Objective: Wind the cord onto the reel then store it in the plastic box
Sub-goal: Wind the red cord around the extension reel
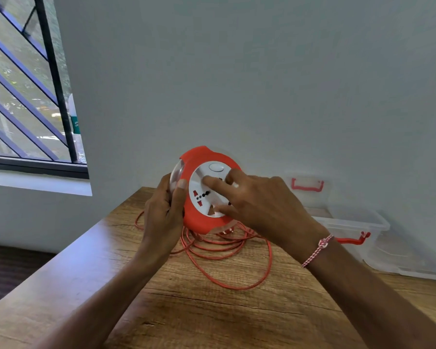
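- Gripping the left rim of the round reel with the left hand: thumb curled over the glossy orange front, fingers wrapped behind the clear plastic flange.
- Holding the reel tilted upright in the air, above the far edge of the table.
- Pressing the right hand onto the smooth white socket face, fingers spread, index finger stretched out flat and thumb at the disc's lower edge, closing on nothing.
- Wearing a red-and-white braided bracelet on the right wrist.
- Lying unwound below the reel, the thin orange cord, in loose overlapping loops on the grainy wood near the far edge.
- Standing at the far right corner, against the wall, the rectangular clear plastic box with red clips.
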